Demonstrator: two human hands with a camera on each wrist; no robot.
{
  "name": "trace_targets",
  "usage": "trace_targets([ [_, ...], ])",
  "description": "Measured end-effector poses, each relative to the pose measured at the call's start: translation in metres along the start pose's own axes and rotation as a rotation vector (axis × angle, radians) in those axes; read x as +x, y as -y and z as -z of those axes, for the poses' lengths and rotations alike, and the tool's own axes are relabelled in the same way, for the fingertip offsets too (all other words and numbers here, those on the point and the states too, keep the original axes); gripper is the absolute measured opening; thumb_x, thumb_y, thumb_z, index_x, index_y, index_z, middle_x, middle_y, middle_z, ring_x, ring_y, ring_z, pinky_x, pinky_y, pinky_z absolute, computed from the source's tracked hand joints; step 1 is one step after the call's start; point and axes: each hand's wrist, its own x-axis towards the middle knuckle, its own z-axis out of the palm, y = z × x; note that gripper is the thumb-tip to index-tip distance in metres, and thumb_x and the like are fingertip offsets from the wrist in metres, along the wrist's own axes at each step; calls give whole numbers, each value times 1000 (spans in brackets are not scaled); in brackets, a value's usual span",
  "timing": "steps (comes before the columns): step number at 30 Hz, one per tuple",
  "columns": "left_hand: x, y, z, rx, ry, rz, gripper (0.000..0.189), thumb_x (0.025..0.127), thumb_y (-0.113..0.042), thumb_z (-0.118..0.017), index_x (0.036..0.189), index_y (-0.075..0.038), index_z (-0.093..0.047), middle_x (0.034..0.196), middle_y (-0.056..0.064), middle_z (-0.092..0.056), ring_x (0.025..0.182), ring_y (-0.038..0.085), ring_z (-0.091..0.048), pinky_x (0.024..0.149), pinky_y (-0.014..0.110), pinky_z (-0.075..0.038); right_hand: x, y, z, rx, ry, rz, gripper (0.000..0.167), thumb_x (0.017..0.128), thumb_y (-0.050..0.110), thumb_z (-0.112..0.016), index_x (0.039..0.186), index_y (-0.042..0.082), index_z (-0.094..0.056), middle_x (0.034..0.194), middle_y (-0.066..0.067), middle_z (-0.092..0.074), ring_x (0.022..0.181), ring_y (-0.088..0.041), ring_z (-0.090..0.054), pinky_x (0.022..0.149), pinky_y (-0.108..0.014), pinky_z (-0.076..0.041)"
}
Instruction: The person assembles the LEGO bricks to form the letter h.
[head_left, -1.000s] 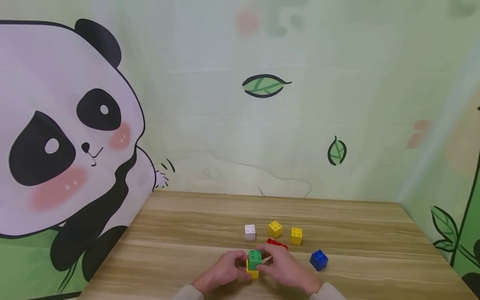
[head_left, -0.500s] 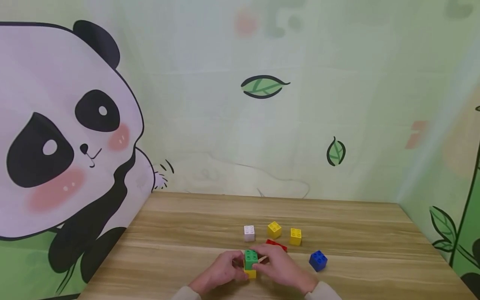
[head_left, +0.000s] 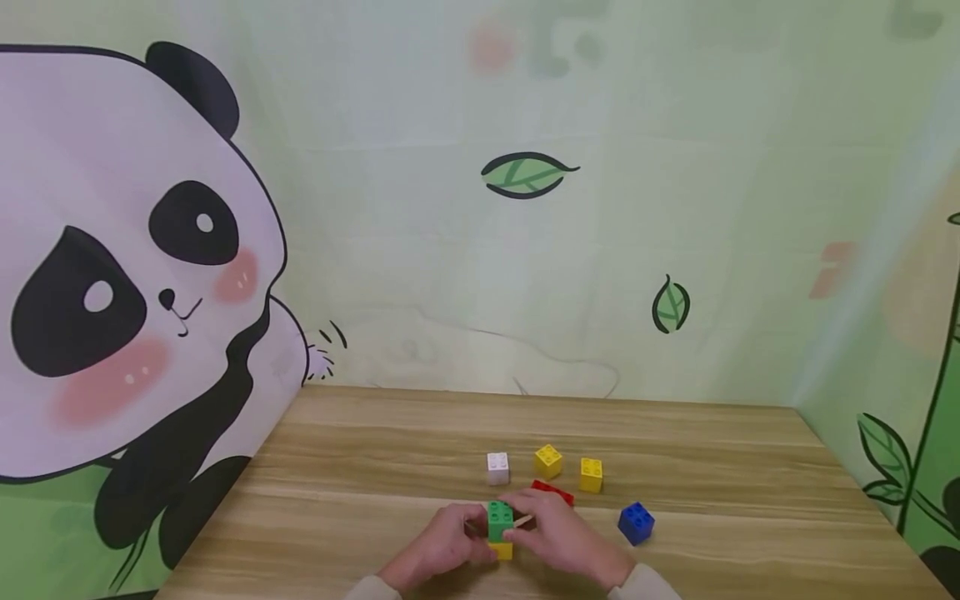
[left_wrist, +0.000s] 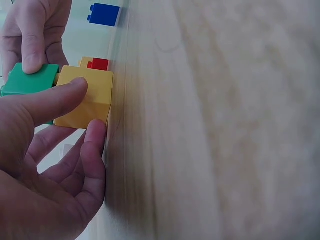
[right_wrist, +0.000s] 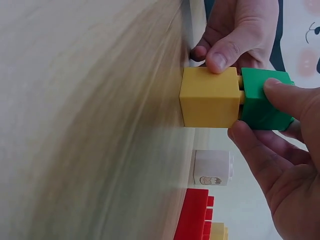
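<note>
A green building block (head_left: 500, 521) stands over a yellow building block (head_left: 501, 551) near the table's front. My left hand (head_left: 446, 537) pinches the yellow block low down, thumb on one side and a fingertip at its base in the left wrist view. With thumb and fingers, my right hand (head_left: 558, 533) holds the green block (right_wrist: 257, 110). In the right wrist view a narrow gap shows between the two blocks, with the yellow block's studs (right_wrist: 241, 96) visible in it. The yellow block's (right_wrist: 207, 102) underside appears to rest on the table.
Behind the hands lie a white block (head_left: 497, 468), a yellow block (head_left: 548, 461), another yellow block (head_left: 591, 475) and a red block (head_left: 552, 492), partly hidden by the right hand. A blue block (head_left: 636, 523) sits to the right. A panda-printed backdrop (head_left: 420, 250) borders the wooden table (head_left: 360, 467).
Both hands have shifted slightly left with the two blocks. The green block now sits more squarely over the yellow one, whose left edge showed beside it earlier. The other blocks stay put.
</note>
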Motion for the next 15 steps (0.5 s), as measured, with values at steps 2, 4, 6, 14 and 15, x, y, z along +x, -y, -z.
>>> trace_targets([
  [2, 0, 0, 0, -2, 0, 0, 19, 71, -1, -79, 84, -4, -65, 85, 4, -65, 72, 13, -59, 62, 24, -48, 0, 0, 0, -14, -4, 2, 38, 88, 23, -68, 125, 15, -61, 117, 3, -61, 93, -3, -59, 78, -20, -50],
  [4, 1, 1, 0, -4, -2, 0, 19, 70, -1, -79, 84, -4, -65, 85, 4, -65, 72, 13, -59, 62, 23, -48, 0, -1, -1, -28, -9, 11, 38, 88, 23, -68, 124, 15, -61, 116, 3, -62, 93, -3, -59, 78, -20, -50],
  [6, 1, 1, 0, -8, -3, 5, 19, 71, -1, -79, 84, -4, -65, 85, 4, -65, 72, 13, -59, 63, 24, -48, 0, -2, -1, -38, -15, 12, 37, 88, 22, -68, 124, 15, -61, 115, 2, -62, 92, -3, -59, 78, -20, -50],
  [14, 2, 1, -1, -24, 4, 30, 20, 71, 1, -79, 86, -4, -66, 86, 5, -65, 74, 15, -59, 62, 25, -48, 0, -1, 0, -34, -6, -12, 38, 88, 23, -68, 124, 16, -61, 111, 4, -61, 92, -3, -59, 77, -19, -49],
  [15, 2, 1, -1, -24, 5, 34, 20, 71, 1, -78, 86, -4, -66, 87, 5, -65, 75, 15, -59, 62, 25, -48, 0, -1, 0, -31, -3, -13, 38, 88, 23, -68, 124, 16, -61, 110, 5, -61, 92, -3, -59, 77, -19, -50],
])
